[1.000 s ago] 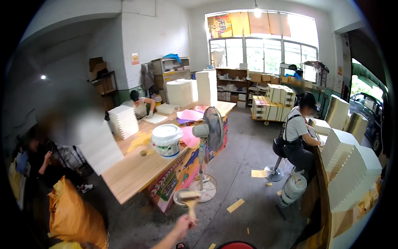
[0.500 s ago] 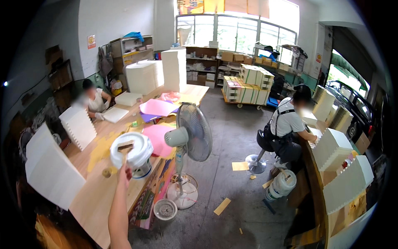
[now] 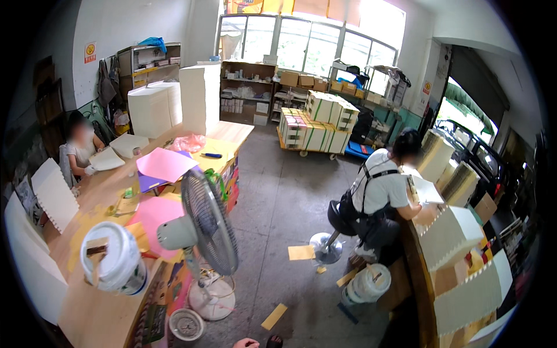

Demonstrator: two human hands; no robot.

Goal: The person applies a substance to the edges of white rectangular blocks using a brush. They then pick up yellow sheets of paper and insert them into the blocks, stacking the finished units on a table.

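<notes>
At the bottom edge, left of centre, a small part of my left hand (image 3: 246,343) shows. Most of its fingers are cut off by the frame, so I cannot tell whether it holds anything. My right hand is out of view. On the wooden table to the left stands a white plastic bucket (image 3: 129,268) with a whitish top. Across that top lies a flat wooden-handled brush (image 3: 97,249), with no hand on it. A grey standing fan (image 3: 212,223) is between the bucket and the aisle. Beside my hand, a dark sandal (image 3: 274,341) shows at the lower edge.
Pink sheets (image 3: 165,164) and tall white paper stacks (image 3: 200,98) cover the left table (image 3: 81,316). One person sits behind it; another sits on a stool at the right bench. A second white bucket (image 3: 366,284) and yellow scraps (image 3: 274,316) are on the floor.
The view has swung right. My left hand, which was at the brush handle on the bucket, has let go and dropped to the bottom edge. The brush stays on the bucket.
</notes>
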